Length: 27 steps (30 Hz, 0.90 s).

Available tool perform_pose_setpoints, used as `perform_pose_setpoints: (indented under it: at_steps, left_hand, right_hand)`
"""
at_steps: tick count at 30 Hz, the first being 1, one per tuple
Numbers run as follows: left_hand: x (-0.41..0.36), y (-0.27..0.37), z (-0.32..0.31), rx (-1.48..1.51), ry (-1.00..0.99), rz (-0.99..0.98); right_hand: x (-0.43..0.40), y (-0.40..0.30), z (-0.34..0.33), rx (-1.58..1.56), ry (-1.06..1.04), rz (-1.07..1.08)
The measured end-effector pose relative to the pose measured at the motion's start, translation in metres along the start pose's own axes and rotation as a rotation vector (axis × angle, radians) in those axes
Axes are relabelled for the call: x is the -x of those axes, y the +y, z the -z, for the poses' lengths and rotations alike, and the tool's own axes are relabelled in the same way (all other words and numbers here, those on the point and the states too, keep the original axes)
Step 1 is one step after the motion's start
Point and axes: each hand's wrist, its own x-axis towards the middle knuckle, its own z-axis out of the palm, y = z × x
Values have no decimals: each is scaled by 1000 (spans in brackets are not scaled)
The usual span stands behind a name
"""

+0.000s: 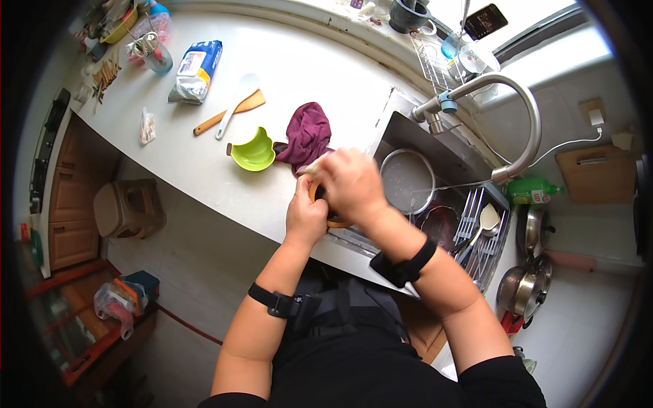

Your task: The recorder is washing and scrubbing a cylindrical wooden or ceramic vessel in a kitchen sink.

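My left hand (307, 209) grips the rim of an orange-brown bowl-like container (341, 223), mostly hidden under my hands. Over its far side my right hand (349, 178) is slightly blurred and pinches a pale, crumpled cloth or sponge (314, 166). A crumpled maroon cloth (308, 130) lies on the white counter just beyond my hands. To its left sits a lime-green scalloped bowl (255, 153) with a brown tab. Farther left, a white slotted spoon (232, 109) lies across a wooden spatula (250, 102).
On the right, a steel sink (408, 132) holds a metal basin (408, 181) under a curved faucet (533, 117) running a thin stream. A utensil rack (472, 219) and green detergent bottle (530, 191) stand beside it. A wipes pack (196, 71) lies at the back left.
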Motion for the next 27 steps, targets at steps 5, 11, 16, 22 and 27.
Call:
perform_pose_setpoints:
  at_steps: [5, 11, 16, 22, 27]
  left_hand:
    - [2, 9, 1, -12, 27, 57]
    - [1, 6, 2, -180, -6, -9]
    - [2, 11, -3, -94, 29, 10]
    - [5, 31, 0, -66, -19, -17]
    - [3, 23, -1, -125, -5, 63]
  right_hand:
    - [-3, 11, -1, 2, 16, -67]
    - [4, -6, -3, -8, -21, 23]
    - [2, 5, 1, 60, -17, -56]
    - [-3, 22, 14, 35, -6, -126]
    - [9, -8, 7, -38, -19, -42]
